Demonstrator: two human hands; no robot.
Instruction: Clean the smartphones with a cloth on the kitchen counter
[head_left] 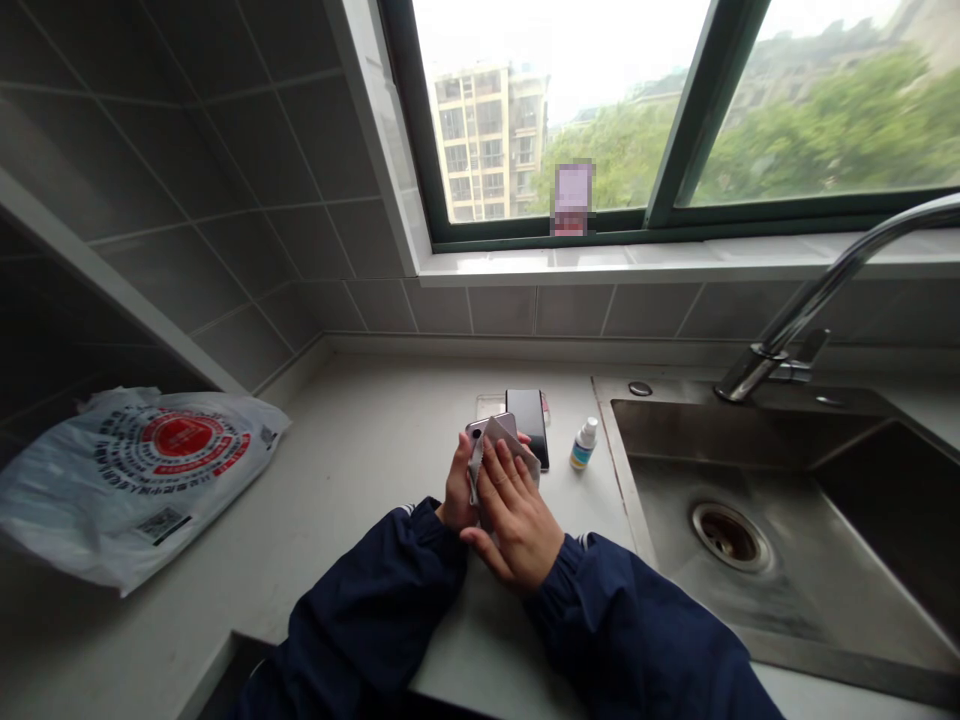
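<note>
My left hand grips a phone from the left side, holding it up over the counter. My right hand lies over the phone with fingers stretched, pressing a small grey cloth against its surface. A second, black phone lies flat on the counter just behind my hands, with a clear case beside it. A small white bottle with a blue label stands to the right of the phones.
A steel sink with a drain fills the right side, and a tap arches over it. A white plastic bag with red print lies on the counter at the left. Tiled wall and window stand behind.
</note>
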